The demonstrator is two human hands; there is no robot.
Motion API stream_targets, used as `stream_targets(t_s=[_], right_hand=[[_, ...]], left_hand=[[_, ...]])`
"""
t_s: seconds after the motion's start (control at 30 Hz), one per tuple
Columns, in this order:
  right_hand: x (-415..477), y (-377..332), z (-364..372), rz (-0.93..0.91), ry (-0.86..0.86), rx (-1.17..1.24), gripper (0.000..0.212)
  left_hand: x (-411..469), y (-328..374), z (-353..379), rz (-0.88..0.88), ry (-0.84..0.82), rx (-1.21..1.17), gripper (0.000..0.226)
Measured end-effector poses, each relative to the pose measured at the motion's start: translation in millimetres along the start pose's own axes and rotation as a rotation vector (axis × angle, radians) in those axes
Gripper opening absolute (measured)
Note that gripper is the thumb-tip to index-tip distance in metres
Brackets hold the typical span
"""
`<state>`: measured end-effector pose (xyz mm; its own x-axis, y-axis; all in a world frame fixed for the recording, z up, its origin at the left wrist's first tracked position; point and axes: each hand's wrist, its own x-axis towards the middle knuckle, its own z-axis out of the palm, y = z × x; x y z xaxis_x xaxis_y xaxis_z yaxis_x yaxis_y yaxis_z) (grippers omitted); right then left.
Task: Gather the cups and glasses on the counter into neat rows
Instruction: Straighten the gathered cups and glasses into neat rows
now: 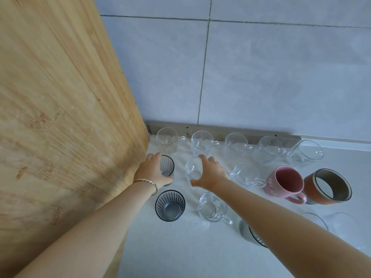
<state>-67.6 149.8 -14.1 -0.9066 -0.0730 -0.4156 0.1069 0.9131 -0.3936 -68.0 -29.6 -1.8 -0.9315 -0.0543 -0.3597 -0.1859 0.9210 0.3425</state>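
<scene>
Grey glass [167, 166] — left hand [149, 171]; clear glass [192, 169] — right hand [210, 173].

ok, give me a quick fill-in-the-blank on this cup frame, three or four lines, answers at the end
1. The ribbed glass in the left hand is tinted ____.
2. ____ clear mugs line the wall.
3. The mug beside the orange cup is ____.
4. The bracelet is on the ____ wrist.
Missing words: grey; five; pink; left.
</scene>
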Motion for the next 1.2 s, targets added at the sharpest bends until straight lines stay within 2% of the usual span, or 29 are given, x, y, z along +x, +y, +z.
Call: stream_targets(t_s=[0.17,0.23,0.33,0.4,0.5,0.6,0.67,0.73,0.83,0.9,1.2], right_hand=[[0,1,-1,0.007,-0.016,-0.017,0.092],[-3,2,-3,-0.002,-0.041,-0.013,0.099],[-12,7,-17,-0.005,-0.022,0.034,0.105],[-18,21,-36,0.012,0.073,0.067,0.087],[-30,64,-65,0.065,0.195,0.003,0.061],[-46,113,-80,0.159,0.141,-0.131,0.065],[-56,135,-80,0.235,0.075,-0.222,0.074],[-63,149,-74,0.238,0.082,-0.259,0.071],[-66,159,-67,0.2,0.192,-0.198,0.061],[-67,164,-68,0.247,0.217,-0.135,0.068],[-64,181,-77,0.282,0.219,-0.046,0.087]], left_hand=[[-2,2,-1,-0.003,-0.015,0.002,0.077],[-3,4,-2,-0.015,-0.036,0.019,0.079],[-7,13,-3,-0.026,-0.017,0.144,0.084],[-10,23,-2,0.062,0.098,0.252,0.083],[-15,49,3,0.286,0.209,0.229,0.068],[-19,84,15,0.476,0.126,0.225,0.059],[-21,110,29,0.566,0.014,0.273,0.061],[-20,135,45,0.608,-0.083,0.332,0.068],[-16,167,68,0.581,-0.172,0.385,0.082],[-14,183,79,0.545,-0.187,0.405,0.086],[-9,189,84,0.356,-0.159,0.278,0.07]])
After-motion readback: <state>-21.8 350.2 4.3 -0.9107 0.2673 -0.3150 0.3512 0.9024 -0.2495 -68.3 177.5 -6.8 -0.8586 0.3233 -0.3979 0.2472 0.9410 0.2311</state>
